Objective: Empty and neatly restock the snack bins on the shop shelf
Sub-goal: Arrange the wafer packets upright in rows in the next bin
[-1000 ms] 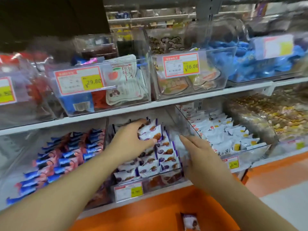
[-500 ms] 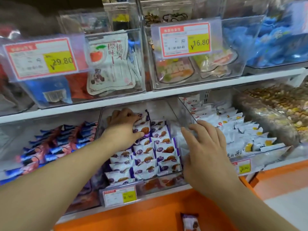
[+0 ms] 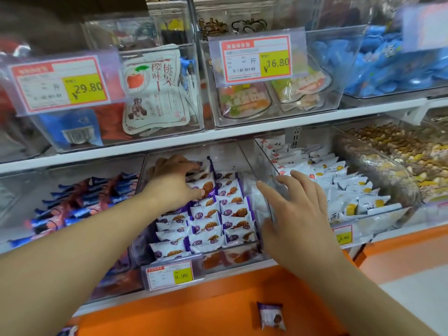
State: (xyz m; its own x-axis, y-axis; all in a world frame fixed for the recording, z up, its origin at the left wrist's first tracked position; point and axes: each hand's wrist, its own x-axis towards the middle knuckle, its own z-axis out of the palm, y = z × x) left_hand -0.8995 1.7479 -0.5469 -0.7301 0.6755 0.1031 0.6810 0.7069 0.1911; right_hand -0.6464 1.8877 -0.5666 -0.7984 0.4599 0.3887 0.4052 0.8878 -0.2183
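Observation:
A clear snack bin [image 3: 244, 151] on the lower shelf holds neat rows of white-and-purple waffle packets [image 3: 208, 224]. My left hand [image 3: 173, 184] reaches to the back of the bin. Its fingers and thumb are curled round the rearmost packets of the left rows. My right hand [image 3: 299, 212] has its fingers spread and straight and lies against the bin's right wall, holding nothing. A price tag [image 3: 173, 275] reading 9.90 hangs on the bin's front.
Blue-and-red packets [image 3: 84, 197] fill the bin to the left, white-and-yellow packets [image 3: 344, 190] the bin to the right, and mixed snacks [image 3: 400, 161] lie further right. Tagged bins crowd the upper shelf [image 3: 242, 132]. One loose packet [image 3: 270, 316] lies on the orange ledge [image 3: 194, 311] below.
My left hand has slid further back in the bin over the packets. My right hand has risen from beside the packets to the bin's right wall, fingers spreading. The view has moved closer.

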